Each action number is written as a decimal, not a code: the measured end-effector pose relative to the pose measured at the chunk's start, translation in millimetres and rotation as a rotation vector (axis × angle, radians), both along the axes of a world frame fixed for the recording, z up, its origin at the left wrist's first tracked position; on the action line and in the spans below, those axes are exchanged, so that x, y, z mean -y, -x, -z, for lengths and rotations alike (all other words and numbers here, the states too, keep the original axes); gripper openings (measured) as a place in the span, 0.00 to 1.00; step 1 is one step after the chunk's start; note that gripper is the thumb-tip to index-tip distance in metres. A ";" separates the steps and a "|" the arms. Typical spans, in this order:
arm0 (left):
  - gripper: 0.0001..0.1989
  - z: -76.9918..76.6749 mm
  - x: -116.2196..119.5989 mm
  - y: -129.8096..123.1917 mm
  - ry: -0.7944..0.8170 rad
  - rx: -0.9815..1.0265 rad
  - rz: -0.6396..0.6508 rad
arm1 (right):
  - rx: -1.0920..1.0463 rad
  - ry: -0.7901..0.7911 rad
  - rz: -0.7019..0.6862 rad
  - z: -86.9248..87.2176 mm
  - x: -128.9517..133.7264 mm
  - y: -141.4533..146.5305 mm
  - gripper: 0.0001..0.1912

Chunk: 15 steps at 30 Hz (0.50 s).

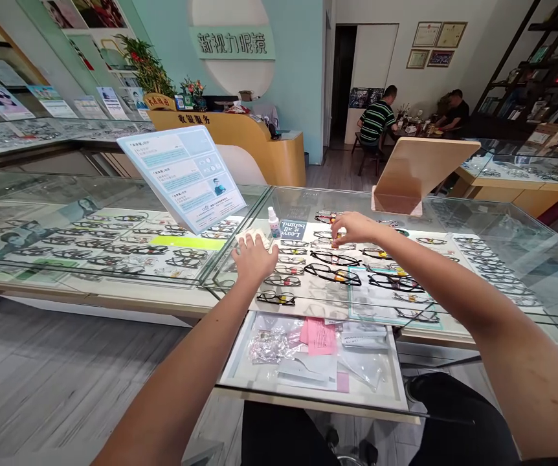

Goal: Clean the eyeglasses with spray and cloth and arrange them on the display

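The bare left hand (256, 260) is spread palm down at the edge of a soft, cream-coloured cloth (258, 233), its fingertips touching the crumpled fabric; just beside them stands a small white plastic spray bottle (274, 224) with a narrow nozzle and a printed label. The right hand (359, 230) is well apart from the left, bent at the wrist with thumb and fingers curled down over the eyeglass rows; whether its fingertips are closed on anything cannot be told. Nearer the body, a pair of glossy black eyeglasses (332, 274) with slim, rounded rectangular rims and a yellow-orange tag lies over the smooth, transparent glass countertop (320, 301), through which rows of thin-rimmed frames show on a pale display bed. Below the counter edge, a shallow white drawer (402, 378) is pulled out, holding crinkled clear plastic packets (272, 347), a flat pink paper slip (322, 336) and pale paper sheets. Behind the left hand leans a stiff, glossy blue-and-white printed board (182, 178); beyond the right hand, a smooth brown panel (419, 169) tilts back on its base. Farther off, a curved, orange-yellow reception desk (283, 155) stands before a blue wall, and two people sit at a table.
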<state>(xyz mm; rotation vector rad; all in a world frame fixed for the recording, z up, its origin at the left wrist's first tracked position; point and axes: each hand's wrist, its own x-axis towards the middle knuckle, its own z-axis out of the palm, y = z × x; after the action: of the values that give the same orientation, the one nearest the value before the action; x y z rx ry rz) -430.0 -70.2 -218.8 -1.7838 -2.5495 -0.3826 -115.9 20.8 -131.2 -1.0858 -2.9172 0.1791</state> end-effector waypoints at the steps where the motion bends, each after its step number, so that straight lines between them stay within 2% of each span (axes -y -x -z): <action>1: 0.43 0.1 0.0 0.1 -0.002 0.002 0.000 | 0.028 -0.014 0.008 1.8 2.4 1.5 0.09; 8: 0.43 -0.6 0.8 -0.2 -0.006 0.004 0.004 | 0.099 -0.098 0.142 13.1 -7.7 12.8 0.07; 12: 0.42 -0.9 0.7 -0.2 -0.006 0.000 0.001 | 0.084 -0.112 0.183 5.2 -6.7 12.1 0.08; 15: 0.42 -1.1 0.9 -0.2 -0.001 0.003 -0.001 | 0.038 -0.093 0.150 -4.8 13.7 10.4 0.10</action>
<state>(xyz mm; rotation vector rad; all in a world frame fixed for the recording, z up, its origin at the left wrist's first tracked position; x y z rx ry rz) -429.8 -71.1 -217.7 -1.7827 -2.5514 -0.3867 -126.3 7.1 -126.4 -1.2994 -2.8286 0.0190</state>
